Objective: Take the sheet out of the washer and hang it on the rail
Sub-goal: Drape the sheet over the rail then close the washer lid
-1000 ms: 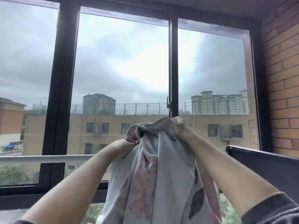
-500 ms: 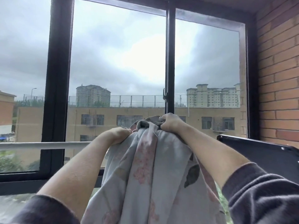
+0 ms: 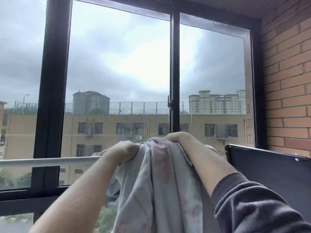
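Observation:
A pale grey sheet [image 3: 159,190] with faded pink flower print hangs bunched in front of me, its top edge at the height of the white rail [image 3: 47,161]. My left hand [image 3: 123,151] grips the sheet's top edge on the left. My right hand [image 3: 176,137] grips the top of the bunch on the right, a little higher. The rail runs in from the left and disappears behind my left hand and the cloth. Some cloth shows beyond the rail behind my arms; I cannot tell whether the sheet rests on it.
A black-framed window [image 3: 174,81] fills the view ahead, with buildings outside. A red brick wall [image 3: 289,81] stands at the right. A dark flat panel [image 3: 269,174] juts in at the lower right, close to my right arm.
Both hands have come down with the sheet's top edge, from above the rail to about level with it. The view has tilted upward.

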Action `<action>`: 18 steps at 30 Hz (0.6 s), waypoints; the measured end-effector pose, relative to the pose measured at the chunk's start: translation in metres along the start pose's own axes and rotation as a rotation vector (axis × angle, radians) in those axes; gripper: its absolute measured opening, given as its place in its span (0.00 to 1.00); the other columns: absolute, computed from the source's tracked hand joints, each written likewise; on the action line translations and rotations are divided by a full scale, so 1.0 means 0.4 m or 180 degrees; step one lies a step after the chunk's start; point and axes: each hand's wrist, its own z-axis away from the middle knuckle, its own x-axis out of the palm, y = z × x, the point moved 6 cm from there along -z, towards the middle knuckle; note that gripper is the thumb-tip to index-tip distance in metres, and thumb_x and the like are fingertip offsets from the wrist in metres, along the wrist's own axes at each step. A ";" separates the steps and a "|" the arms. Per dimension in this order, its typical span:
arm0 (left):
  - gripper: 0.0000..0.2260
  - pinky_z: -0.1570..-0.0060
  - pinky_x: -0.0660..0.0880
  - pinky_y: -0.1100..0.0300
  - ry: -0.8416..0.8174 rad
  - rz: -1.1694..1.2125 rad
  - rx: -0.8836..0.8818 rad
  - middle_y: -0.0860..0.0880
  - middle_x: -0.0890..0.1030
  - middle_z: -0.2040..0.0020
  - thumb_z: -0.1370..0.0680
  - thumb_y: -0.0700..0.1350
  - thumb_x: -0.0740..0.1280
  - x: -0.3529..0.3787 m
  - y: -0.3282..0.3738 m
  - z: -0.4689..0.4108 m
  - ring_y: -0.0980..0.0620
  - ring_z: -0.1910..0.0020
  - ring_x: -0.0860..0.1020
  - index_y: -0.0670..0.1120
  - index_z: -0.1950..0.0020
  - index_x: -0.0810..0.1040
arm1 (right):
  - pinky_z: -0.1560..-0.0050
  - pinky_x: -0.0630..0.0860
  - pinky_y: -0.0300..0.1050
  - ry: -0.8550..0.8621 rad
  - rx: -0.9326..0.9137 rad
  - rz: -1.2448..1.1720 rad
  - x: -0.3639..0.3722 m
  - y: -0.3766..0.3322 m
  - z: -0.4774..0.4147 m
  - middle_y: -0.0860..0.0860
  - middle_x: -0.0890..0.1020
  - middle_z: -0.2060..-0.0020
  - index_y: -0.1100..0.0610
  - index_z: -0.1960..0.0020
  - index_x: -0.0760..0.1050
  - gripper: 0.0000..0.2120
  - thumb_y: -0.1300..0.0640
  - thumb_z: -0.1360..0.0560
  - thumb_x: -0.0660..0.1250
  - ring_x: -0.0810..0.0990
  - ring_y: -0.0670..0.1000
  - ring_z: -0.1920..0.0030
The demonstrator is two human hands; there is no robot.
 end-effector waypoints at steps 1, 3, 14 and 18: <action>0.23 0.52 0.71 0.57 0.0034 -0.0082 0.0042 0.41 0.77 0.39 0.20 0.58 0.55 -0.005 -0.001 0.001 0.46 0.51 0.74 0.42 0.39 0.77 | 0.41 0.68 0.40 -0.0036 -0.0068 -0.0163 0.009 -0.007 0.009 0.49 0.74 0.34 0.57 0.31 0.70 0.22 0.46 0.21 0.60 0.73 0.48 0.37; 0.23 0.52 0.70 0.58 0.0087 -0.0200 0.0091 0.40 0.77 0.38 0.20 0.56 0.54 -0.012 -0.011 0.004 0.45 0.49 0.75 0.41 0.40 0.77 | 0.45 0.72 0.41 0.0429 -0.0299 -0.0200 -0.006 -0.025 0.023 0.47 0.79 0.45 0.54 0.39 0.77 0.21 0.41 0.24 0.62 0.77 0.49 0.44; 0.12 0.62 0.66 0.55 0.1196 -0.0383 0.0862 0.43 0.80 0.52 0.20 0.48 0.52 -0.034 0.034 0.082 0.45 0.58 0.73 0.47 0.57 0.71 | 0.40 0.70 0.56 0.1778 -0.0803 0.0413 -0.018 0.037 0.188 0.52 0.81 0.47 0.51 0.53 0.76 0.21 0.41 0.20 0.49 0.76 0.54 0.44; 0.11 0.60 0.70 0.56 0.1361 0.0110 0.1306 0.44 0.78 0.46 0.20 0.47 0.54 -0.021 0.076 0.117 0.48 0.54 0.76 0.45 0.46 0.74 | 0.33 0.62 0.57 0.1867 -0.0891 0.0536 0.000 0.072 0.237 0.49 0.74 0.35 0.47 0.35 0.72 0.21 0.42 0.19 0.48 0.69 0.52 0.33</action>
